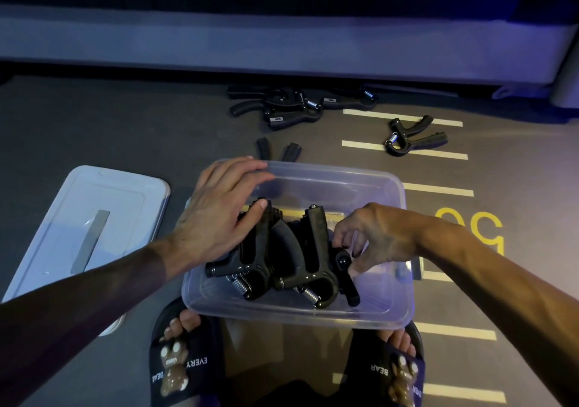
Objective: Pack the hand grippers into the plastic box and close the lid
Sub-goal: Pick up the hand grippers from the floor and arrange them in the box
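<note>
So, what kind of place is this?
Probably a gym: hand grippers lie on a dark floor painted with yellow lines, and what may be a treadmill base stands behind.

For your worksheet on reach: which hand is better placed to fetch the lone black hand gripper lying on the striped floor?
Probably right hand: black hand gripper lies on that side; left hand is farther.

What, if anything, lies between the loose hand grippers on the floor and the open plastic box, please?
Nothing visible blocks them. The pile and the single gripper lie on bare floor beyond the box, whose lid rests off to the left.
</note>
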### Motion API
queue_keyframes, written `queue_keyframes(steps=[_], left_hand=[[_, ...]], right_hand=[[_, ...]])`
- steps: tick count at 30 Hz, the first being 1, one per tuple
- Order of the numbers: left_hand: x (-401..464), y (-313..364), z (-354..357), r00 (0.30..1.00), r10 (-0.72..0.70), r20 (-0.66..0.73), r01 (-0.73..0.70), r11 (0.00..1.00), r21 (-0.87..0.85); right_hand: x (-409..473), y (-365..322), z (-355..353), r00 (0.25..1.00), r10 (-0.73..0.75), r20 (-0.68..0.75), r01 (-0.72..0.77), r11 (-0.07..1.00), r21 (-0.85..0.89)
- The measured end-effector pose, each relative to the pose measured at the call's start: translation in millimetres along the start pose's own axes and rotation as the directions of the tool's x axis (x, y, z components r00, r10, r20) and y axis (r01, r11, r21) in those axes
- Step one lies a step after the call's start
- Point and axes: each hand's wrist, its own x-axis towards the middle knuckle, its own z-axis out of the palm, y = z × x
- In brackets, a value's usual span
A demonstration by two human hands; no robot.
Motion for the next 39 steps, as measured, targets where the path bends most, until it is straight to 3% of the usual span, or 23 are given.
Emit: queue_keyframes(steps=[13,17,20,22,25,29,36,39], left_hand=[[1.1,-0.2,-1.2,1.0,-0.012,0.014,0.012,0.999,-0.035],[1.5,-1.7,-0.3,1.0,-0.015,0.019,0.016,0.998,-0.054],[2.4,-2.5,-0.2,1.0,-0.012,0.023,0.013,0.998,-0.066],[3.5,-2.4,-0.9,1.0,-0.009,0.024,0.011,0.997,-0.071],[4.7,-1.6,-2.2,1.0,-0.007,0.019,0.009,0.997,-0.075],[5.9,-2.1,-1.6,1.0,0.0,0.022,0.002,0.997,-0.082],[7.0,-2.9,-2.3,1.0,-0.015,0.026,0.017,0.997,-0.071],[7.5,-3.7,-2.3,0.999,-0.017,0.033,0.019,0.998,-0.066]], right_hand=[[13.6,2.0,-4.6,0.994,0.037,0.102,-0.038,0.999,0.016],[8.2,-0.1,-36.0,0.989,0.006,0.145,-0.01,0.999,0.031],[10.2,-8.1,-73.9,0.987,-0.157,-0.014,0.156,0.954,0.255],[26.5,-9.0,-93.9,0.964,-0.126,-0.235,0.216,0.884,0.413],[79.1,2.1,-105.4,0.897,-0.036,-0.44,0.188,0.933,0.308],[156.6,17.4,-97.5,0.963,0.042,-0.268,-0.046,0.999,-0.007],[208.0,20.8,-88.4,0.98,0.181,-0.079,-0.187,0.98,-0.067],[213.8,22.7,-85.0,0.979,0.173,-0.104,-0.17,0.985,0.035]])
